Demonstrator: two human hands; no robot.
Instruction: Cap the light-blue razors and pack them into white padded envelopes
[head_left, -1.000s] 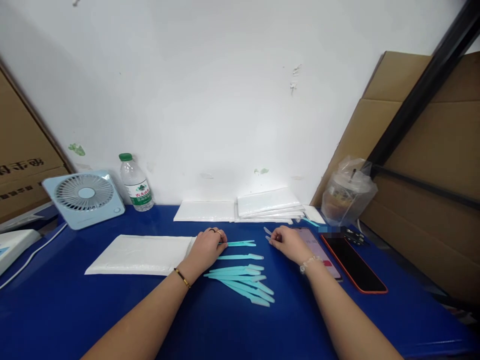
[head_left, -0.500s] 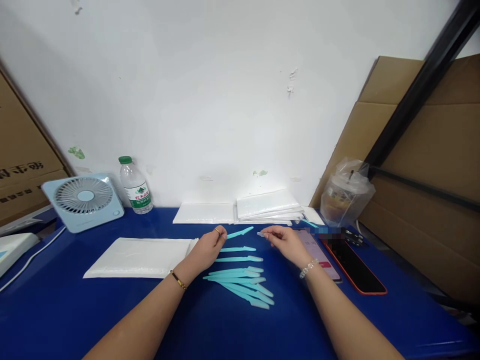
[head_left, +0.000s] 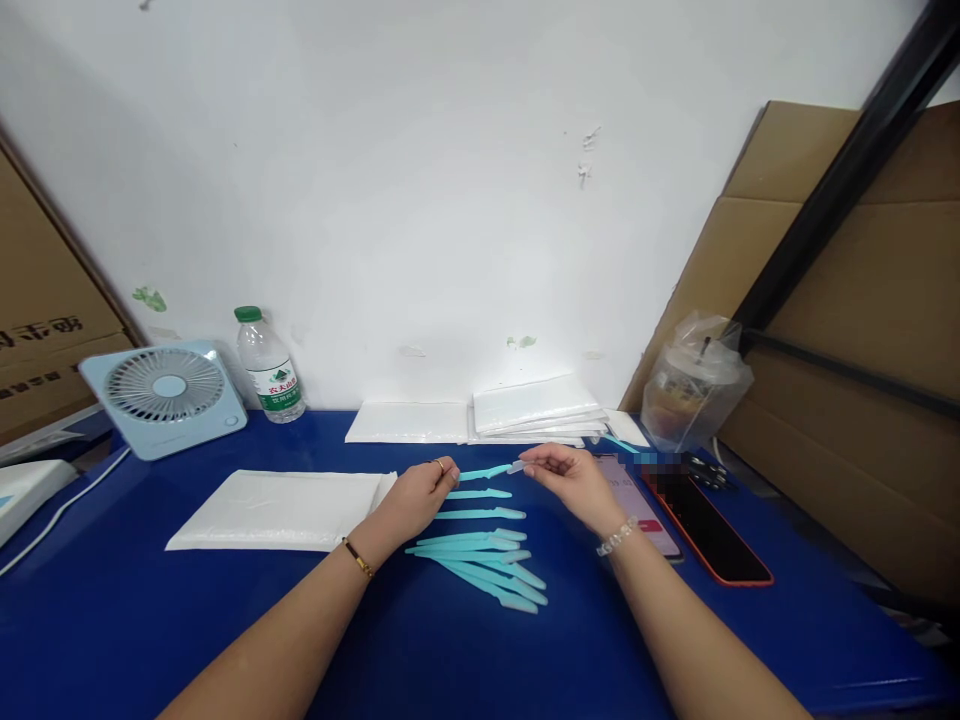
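Observation:
My left hand [head_left: 415, 500] pinches the handle of a turquoise eyebrow razor [head_left: 484, 473], whose blade end points right. Between the thumb and fingers of my right hand [head_left: 568, 478] is a small clear blade cap [head_left: 516, 467], at the tip of that razor. Whether the cap is partly over the blade I cannot tell. Below my hands, several more turquoise eyebrow razors [head_left: 480, 515] lie on the blue table [head_left: 420, 650], the nearest ones fanned out. A white padded envelope [head_left: 270, 512] lies left of my left hand, its right end partly behind my wrist.
White envelopes [head_left: 532, 405] are stacked against the wall. At the left are a light blue fan [head_left: 169, 395] and a water bottle [head_left: 274, 375]. To the right are two phones [head_left: 709, 525], a bagged drink cup [head_left: 686, 390] and cardboard [head_left: 862, 350].
My right hand has moved slightly left with the clear cap, and the razor's tip and the cap have come together. The head view has shifted a little.

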